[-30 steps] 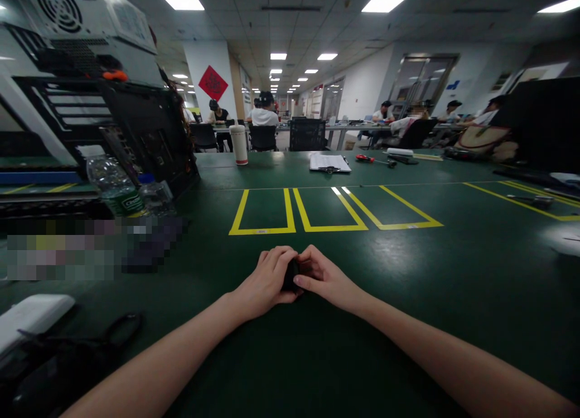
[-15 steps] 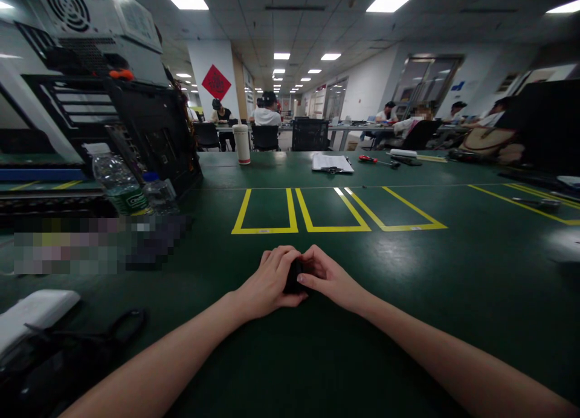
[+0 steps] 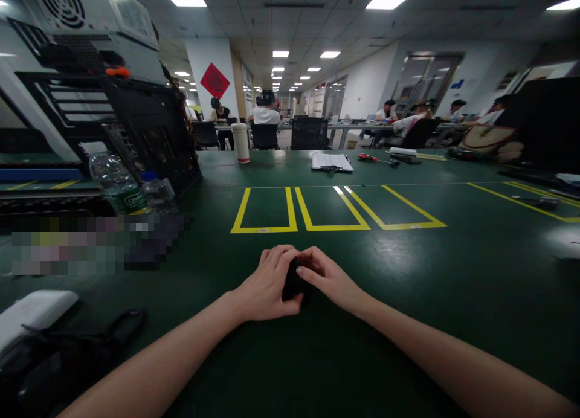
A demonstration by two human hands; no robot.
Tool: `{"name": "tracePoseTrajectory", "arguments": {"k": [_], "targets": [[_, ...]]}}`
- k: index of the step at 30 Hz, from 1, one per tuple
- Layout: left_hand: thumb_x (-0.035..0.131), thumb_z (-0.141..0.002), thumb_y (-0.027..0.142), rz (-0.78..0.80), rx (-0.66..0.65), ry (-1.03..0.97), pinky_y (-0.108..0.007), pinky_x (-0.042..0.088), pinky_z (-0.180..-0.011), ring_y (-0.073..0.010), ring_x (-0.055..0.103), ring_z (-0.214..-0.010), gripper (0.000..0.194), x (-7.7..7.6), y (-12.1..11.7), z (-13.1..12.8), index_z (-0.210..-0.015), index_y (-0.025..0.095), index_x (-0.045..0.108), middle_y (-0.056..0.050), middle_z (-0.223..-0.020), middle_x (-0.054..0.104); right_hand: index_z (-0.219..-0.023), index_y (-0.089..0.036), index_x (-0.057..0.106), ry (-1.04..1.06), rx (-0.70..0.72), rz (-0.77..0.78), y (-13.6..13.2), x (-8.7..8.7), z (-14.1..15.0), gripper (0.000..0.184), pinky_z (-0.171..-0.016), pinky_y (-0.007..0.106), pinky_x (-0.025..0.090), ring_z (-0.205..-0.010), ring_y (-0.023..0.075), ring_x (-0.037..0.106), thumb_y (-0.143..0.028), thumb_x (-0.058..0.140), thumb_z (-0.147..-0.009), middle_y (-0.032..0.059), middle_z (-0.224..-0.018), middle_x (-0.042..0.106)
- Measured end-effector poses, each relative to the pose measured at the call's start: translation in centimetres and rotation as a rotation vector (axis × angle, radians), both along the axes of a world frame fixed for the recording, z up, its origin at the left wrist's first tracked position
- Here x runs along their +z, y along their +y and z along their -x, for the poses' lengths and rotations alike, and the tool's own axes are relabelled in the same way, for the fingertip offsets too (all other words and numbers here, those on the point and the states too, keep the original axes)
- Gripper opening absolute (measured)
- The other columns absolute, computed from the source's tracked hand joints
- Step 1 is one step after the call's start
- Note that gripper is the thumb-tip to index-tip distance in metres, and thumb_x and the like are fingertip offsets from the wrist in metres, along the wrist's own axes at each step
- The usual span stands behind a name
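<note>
Head view: both hands meet mid-frame, and here's the left hand curled around a small black object, thumb low on its near side! The right hand pinches that object from the other side, thumb against it, other fingers partly hidden. It's low at the green surface, though whether it's resting there, can't tell. Just beyond, yellow tape outlines; farther back, a lidded cup, a clipboard and a red-handled screwdriver.
</note>
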State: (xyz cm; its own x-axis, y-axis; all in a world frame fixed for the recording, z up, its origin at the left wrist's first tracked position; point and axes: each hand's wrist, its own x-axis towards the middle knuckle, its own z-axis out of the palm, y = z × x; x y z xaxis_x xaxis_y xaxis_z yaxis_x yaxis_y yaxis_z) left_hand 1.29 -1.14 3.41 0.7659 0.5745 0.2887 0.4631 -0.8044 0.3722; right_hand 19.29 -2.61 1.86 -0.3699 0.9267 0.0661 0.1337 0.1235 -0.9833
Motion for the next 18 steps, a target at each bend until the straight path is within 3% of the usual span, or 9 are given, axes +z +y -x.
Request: {"name": "tracePoseTrajectory", "arguments": {"k": [6,12,18], "targets": [[0.06,-0.067,0.025,-0.047,0.023,-0.058,-0.042,0.034,-0.09,-0.025,0.038,-0.106,0.063,-0.9,0.3,-0.3,-0.12,0.017,0.026,-0.011,-0.116,0.039,-0.09,-0.021,0.046,0.105,0.083,-0.057,0.2,-0.5,-0.2,0.024,-0.08,0.034,0.044,-0.089,0.0158,0.053,-0.026,0.061,-0.073,-0.0007,-0.091,0.051],[0.056,-0.071,0.028,-0.007,-0.001,-0.019,-0.041,0.036,-0.089,-0.025,0.039,-0.106,0.058,0.1,0.0,-0.1,-0.121,0.017,0.026,-0.011,-0.117,0.038,-0.087,-0.021,0.047,0.08,0.025,-0.028,0.3,-0.5,0.0,0.014,-0.075,0.032,0.045,-0.083,0.0144,0.053,-0.031,0.052,-0.079,-0.001,-0.086,0.051],[0.059,-0.068,0.027,-0.02,0.033,-0.076,-0.041,0.036,-0.088,-0.0246,0.039,-0.103,0.061,-0.9,0.2,-0.3,-0.12,0.019,0.027,-0.01,-0.116,0.038,-0.092,-0.02,0.048,0.03,0.003,0.012,0.6,-0.6,-0.2,0.021,-0.081,0.036,0.045,-0.089,0.0169,0.054,-0.032,0.056,-0.076,0.0007,-0.092,0.054]]}}
